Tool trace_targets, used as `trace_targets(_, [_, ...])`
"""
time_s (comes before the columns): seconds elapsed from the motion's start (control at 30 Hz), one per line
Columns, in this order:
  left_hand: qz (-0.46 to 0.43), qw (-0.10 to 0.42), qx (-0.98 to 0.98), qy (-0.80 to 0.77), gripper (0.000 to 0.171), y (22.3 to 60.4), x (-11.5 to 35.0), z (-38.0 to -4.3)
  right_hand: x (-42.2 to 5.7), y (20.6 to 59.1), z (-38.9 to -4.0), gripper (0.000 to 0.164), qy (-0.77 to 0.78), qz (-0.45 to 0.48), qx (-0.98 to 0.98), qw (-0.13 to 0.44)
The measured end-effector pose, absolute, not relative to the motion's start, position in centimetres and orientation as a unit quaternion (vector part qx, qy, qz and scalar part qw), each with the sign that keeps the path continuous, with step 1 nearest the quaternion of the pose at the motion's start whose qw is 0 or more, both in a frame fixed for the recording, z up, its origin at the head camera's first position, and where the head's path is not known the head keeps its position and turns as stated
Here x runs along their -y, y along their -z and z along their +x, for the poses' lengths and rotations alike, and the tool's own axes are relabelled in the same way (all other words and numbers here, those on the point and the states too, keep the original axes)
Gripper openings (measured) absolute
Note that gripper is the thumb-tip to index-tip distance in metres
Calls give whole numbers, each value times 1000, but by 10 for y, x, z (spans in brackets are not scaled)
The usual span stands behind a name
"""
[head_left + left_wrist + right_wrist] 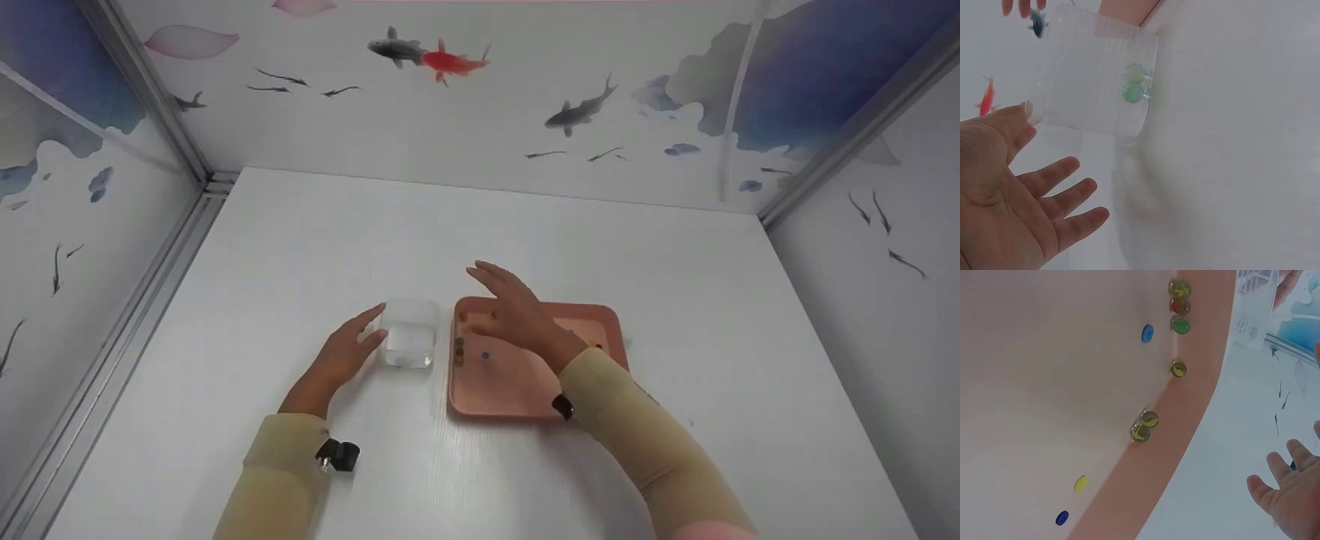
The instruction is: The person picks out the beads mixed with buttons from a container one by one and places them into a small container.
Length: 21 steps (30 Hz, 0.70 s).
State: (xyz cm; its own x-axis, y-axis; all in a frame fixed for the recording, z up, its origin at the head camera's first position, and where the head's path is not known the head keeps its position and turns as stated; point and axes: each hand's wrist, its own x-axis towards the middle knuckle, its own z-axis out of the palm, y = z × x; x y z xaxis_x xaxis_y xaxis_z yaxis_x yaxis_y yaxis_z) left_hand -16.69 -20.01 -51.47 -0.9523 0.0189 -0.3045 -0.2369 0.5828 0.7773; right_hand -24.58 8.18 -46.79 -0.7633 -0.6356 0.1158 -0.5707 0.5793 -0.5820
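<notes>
My left hand (346,352) is at the left side of a clear plastic box (409,334), its thumb and a fingertip right at the rim and its other fingers loosely spread. Two greenish marbles (1133,91) show through the box wall in the left wrist view. Over the far left part of a pink tray (517,405) hovers my right hand (516,311), fingers stretched out and holding nothing. Several glass marbles (1179,369) lie along the tray's edge. On its floor are a light blue button (1147,333), a yellow button (1081,483) and a dark blue button (1062,518).
The box and tray stand side by side on a white table (315,240), a narrow gap between them. Printed panels with fish (577,112) rise behind the table and at both sides. My right forearm (637,427) reaches across the tray's right part.
</notes>
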Motion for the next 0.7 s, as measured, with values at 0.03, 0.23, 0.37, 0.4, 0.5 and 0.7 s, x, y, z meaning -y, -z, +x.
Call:
trace_targets(0.03, [-62,142,-879,-452,54,515,200,-167,-83,468,-246,80,308,-340,-887,54])
trace_targets(0.23, [-63,141,-879,-451,54,515,199,-167,-89,473,-249,74,284,-348,-892,48])
trace_targets(0.37, [-63,140,-882,-446,54,515,199,-167,-94,476,-250,72,287,-343,-893,57])
trace_targets(0.4, [-64,141,-882,-444,54,515,199,-167,-95,477,-251,71,292,-341,-892,63])
trace_targets(0.5, [-66,140,-884,-441,54,514,198,-167,-100,480,-254,70,309,-330,-888,83])
trace_targets(0.7, [-64,139,-885,-440,55,514,199,-167,-106,484,-257,67,339,-289,-886,125])
